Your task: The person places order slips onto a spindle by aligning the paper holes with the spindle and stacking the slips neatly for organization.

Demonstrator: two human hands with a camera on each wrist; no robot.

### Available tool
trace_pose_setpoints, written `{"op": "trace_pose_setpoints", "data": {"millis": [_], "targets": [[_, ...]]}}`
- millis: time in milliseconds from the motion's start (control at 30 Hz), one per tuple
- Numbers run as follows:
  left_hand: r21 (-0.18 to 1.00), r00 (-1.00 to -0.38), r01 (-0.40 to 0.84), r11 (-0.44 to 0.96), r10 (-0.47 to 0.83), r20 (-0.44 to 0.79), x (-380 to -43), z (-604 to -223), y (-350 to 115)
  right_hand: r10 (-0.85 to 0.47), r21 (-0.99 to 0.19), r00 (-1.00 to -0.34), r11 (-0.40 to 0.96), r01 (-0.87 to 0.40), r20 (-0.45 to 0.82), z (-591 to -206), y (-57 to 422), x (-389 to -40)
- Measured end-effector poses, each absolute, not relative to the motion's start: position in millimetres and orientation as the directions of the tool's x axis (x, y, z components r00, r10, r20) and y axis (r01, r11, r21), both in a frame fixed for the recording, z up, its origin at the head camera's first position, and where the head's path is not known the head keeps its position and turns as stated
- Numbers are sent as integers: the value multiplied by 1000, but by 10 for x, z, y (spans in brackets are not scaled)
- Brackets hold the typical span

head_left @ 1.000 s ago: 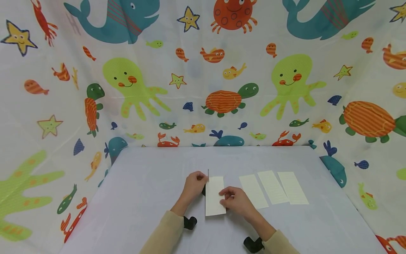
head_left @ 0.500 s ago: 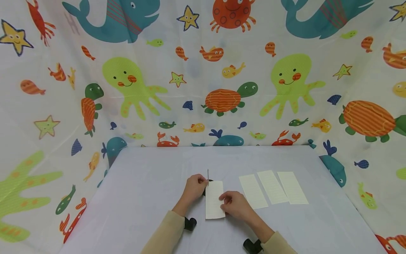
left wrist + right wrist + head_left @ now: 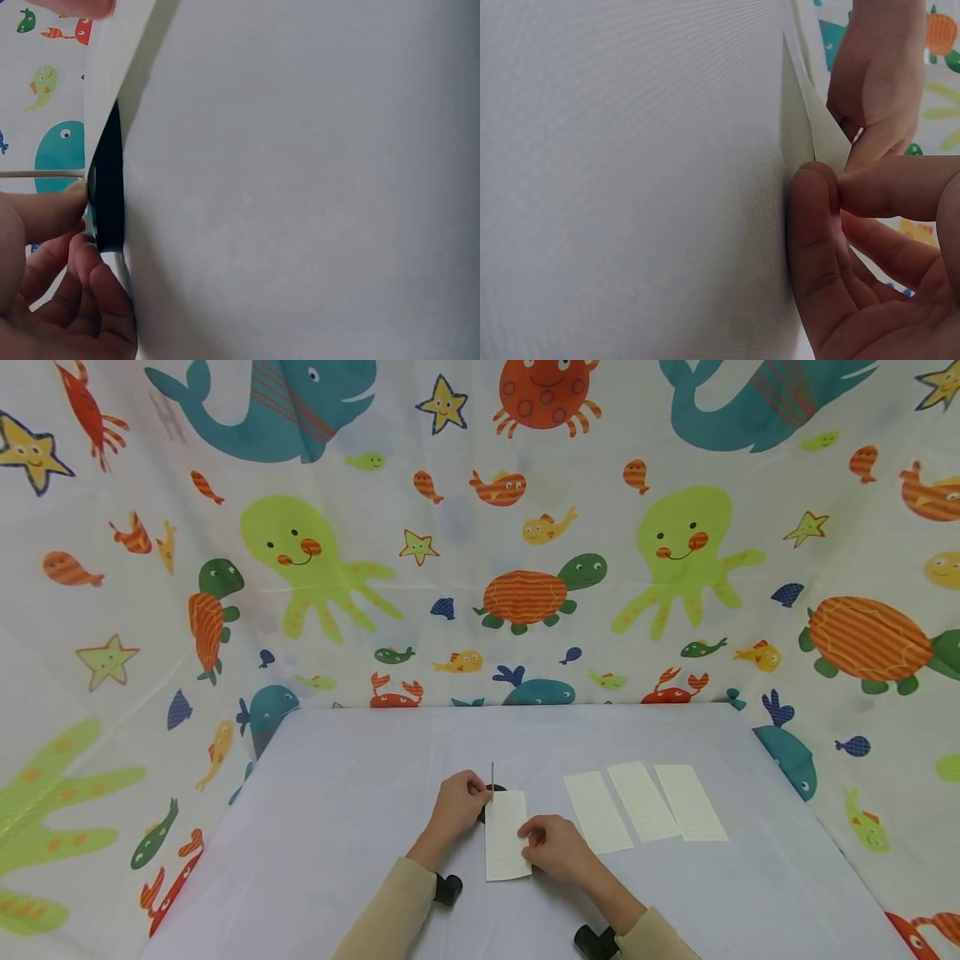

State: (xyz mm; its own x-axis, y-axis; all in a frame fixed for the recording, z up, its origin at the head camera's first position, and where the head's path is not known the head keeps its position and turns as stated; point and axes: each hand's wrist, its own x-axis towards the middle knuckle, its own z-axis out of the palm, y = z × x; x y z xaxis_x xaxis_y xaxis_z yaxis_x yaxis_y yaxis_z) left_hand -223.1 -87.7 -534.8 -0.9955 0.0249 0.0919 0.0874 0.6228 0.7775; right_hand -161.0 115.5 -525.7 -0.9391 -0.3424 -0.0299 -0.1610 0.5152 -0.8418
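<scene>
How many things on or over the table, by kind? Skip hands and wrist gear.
Cream sheets: 4 (three flat sheets, one held sheet)
Thin stick: 1
Dark object, mostly hidden: 1
Total: 6, assuming stick and dark object aren't joined

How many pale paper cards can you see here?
4. One held card is pinched by the right hand; a left card, middle card and right card lie in a row on the table farther right. Any tucked underneath would be hidden.
</scene>
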Motion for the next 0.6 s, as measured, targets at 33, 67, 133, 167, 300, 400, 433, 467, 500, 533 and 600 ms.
{"op": "trace_pose_setpoints", "data": {"millis": [33,67,133,167,300,400,433,467,500,533,600], "targets": [[771,-995,92,630,26,97,-2227,-5344,-883,-344,-841,-939,515,-163,-29,-5257,1156,-1610],[765,-994,100,636,31,104,-2221,-5340,-891,-344,-840,-939,517,-165,-27,-5257,1155,-1610],[746,-992,120,655,54,113,-2204,-5333,-911,-343,-837,-939,522,-167,-26,-5254,1154,-1606],[735,-991,133,665,71,115,-2195,-5334,-922,-342,-836,-939,523,-166,-27,-5252,1153,-1603],[703,-982,182,687,160,97,-2159,-5340,-967,-344,-830,-939,530,-171,-26,-5238,1149,-1591],[697,-974,205,687,210,80,-2135,-5341,-994,-346,-828,-938,533,-175,-24,-5226,1147,-1585],[696,-973,209,686,218,77,-2126,-5339,-1000,-347,-826,-938,536,-178,-23,-5222,1148,-1583],[697,-971,213,685,225,76,-2118,-5333,-1005,-347,-825,-938,537,-177,-24,-5218,1148,-1582],[698,-972,207,686,225,67,-2109,-5327,-1008,-347,-822,-938,540,-179,-24,-5214,1148,-1581],[696,-973,201,690,224,59,-2103,-5324,-1008,-348,-820,-937,543,-179,-25,-5211,1150,-1581],[694,-974,194,694,222,50,-2098,-5323,-1010,-348,-812,-937,554,-184,-25,-5205,1153,-1581]]}}
